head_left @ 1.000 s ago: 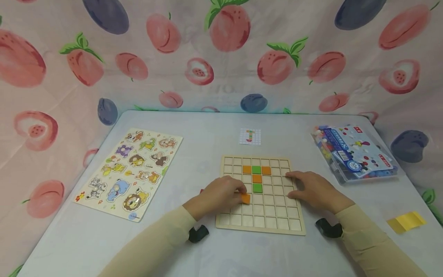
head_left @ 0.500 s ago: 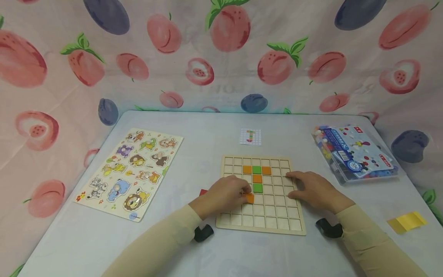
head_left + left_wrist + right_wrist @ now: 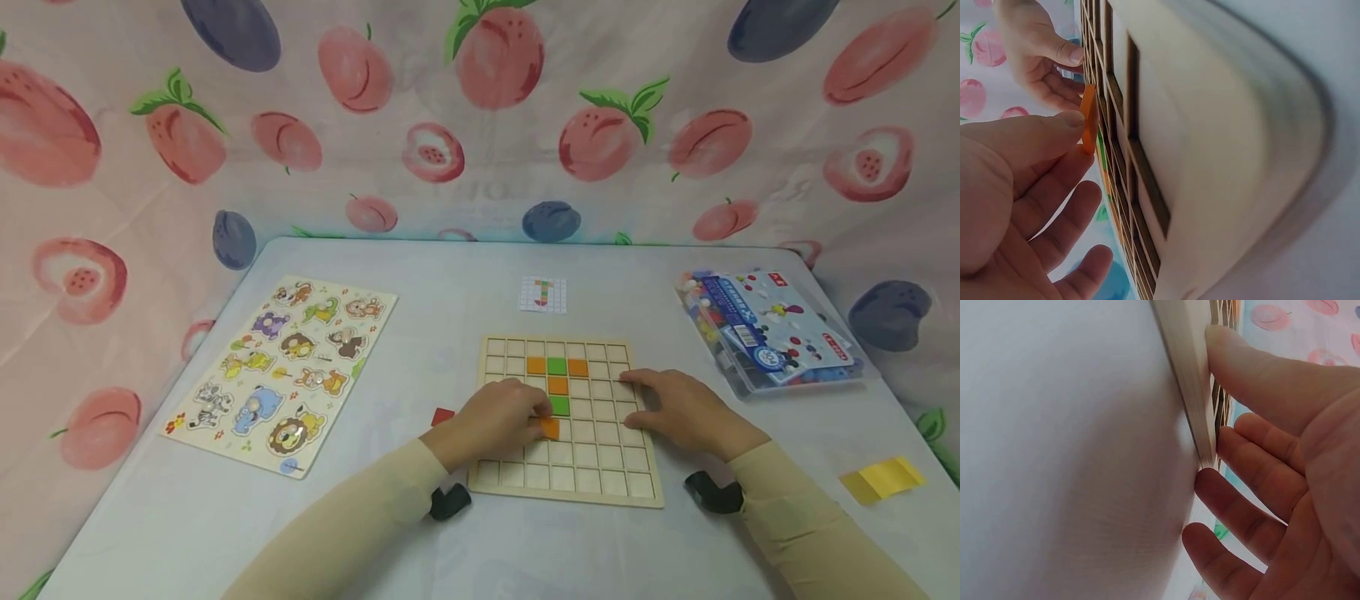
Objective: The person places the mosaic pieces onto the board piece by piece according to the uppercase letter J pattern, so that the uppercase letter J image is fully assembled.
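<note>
Between thumb and forefinger, my left hand [image 3: 497, 423] pinches an orange square tile [image 3: 551, 429] over the wooden grid board [image 3: 585, 498]. In the left wrist view this tile [image 3: 1089, 119] stands on edge close to the grid, other fingers spread. Just above it on the board lies a green tile [image 3: 559, 406]. Farther up sit an orange tile [image 3: 557, 386] and a row of orange, green [image 3: 557, 366] and orange. My right hand [image 3: 686, 412] rests at the board's right edge, its thumb [image 3: 1229, 347] on the rim and fingers loosely extended.
A red tile [image 3: 442, 416] lies left of the board, partly behind the left wrist. Behind the board is a small pattern card [image 3: 543, 295]. An animal puzzle board [image 3: 300, 375] lies left; a clear plastic box [image 3: 772, 333] and a yellow paper strip [image 3: 882, 481] are at right.
My left hand has slid to the right with the orange tile, which now sits below the green one. More of the red tile shows. The right hand has stayed put.
</note>
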Tool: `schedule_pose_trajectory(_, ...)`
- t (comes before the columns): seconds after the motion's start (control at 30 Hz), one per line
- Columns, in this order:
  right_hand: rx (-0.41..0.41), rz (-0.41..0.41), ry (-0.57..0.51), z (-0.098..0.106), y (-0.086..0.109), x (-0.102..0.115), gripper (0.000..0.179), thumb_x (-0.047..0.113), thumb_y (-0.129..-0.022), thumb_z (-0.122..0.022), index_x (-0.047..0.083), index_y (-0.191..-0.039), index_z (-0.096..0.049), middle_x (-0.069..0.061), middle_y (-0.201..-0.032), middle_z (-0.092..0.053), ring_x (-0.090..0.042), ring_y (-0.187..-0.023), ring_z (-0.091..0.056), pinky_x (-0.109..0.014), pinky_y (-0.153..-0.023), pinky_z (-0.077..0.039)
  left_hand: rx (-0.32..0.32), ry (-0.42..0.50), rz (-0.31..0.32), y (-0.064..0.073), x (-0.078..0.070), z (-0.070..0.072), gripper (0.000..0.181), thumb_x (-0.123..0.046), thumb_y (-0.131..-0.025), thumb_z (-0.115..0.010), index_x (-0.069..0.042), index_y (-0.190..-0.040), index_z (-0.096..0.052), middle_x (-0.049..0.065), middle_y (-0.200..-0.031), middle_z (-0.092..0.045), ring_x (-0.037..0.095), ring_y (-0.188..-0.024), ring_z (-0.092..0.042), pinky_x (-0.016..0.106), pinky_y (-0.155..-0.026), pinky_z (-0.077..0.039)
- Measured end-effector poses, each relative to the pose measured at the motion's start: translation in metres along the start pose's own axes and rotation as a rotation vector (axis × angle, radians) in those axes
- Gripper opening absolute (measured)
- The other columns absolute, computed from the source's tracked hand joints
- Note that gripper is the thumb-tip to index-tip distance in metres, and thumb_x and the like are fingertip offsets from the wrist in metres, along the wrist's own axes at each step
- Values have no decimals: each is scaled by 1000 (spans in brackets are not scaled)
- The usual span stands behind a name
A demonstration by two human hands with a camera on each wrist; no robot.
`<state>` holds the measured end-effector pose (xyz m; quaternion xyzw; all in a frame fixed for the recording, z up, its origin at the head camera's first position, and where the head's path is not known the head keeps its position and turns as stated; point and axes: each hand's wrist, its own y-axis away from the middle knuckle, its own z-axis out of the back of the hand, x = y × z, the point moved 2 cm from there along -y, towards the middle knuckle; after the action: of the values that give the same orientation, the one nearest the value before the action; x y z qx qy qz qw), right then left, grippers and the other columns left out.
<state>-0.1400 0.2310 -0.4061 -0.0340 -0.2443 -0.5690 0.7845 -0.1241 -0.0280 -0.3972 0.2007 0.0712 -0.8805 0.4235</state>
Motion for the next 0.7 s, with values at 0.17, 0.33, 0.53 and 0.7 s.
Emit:
schedule_pose_trajectory(0.17,8,-7,0,1,0,1,68,33,-87,-79,4,-142,-53,-26,-140,-53,-49,-129,-46,-63,-103,-36,9,-4,3,-3,-1,-2,16,-18,-91,-73,-15,-107,-75,-8,-97,-70,13,-96,-62,25,-88,-48)
schedule_pose_trajectory(0.33,4,-8,-2,1,0,1,68,32,-87,-79,3,-142,-53,-26,-140,-52,-50,-130,-45,-64,-103,-35,13,-8,-1,-6,-1,-4,16,-17,-91,-72,-15,-107,-75,-9,-96,-70,12,-94,-61,25,-87,-48)
schedule_pose_trajectory(0.53,0,-3,6,1,0,0,67,31,-87,-78,3,-142,-53,-26,-141,-52,-50,-130,-45,-64,-104,-35,13,-36,-6,-8,-4,-5,17,-19,-91,-74,-16,-107,-75,-10,-97,-70,11,-94,-61,25,-87,-47)
schedule_pose_trajectory(0.7,6,1,6,1,0,1,68,33,-87,-78,4,-142,-53,-26,-141,-52,-50,-129,-45,-64,-103,-35,19,-31,3,-10,-7,-6,18,-20,-91,-74,-16,-108,-75,-10,-97,-70,11,-94,-60,26,-87,-47)
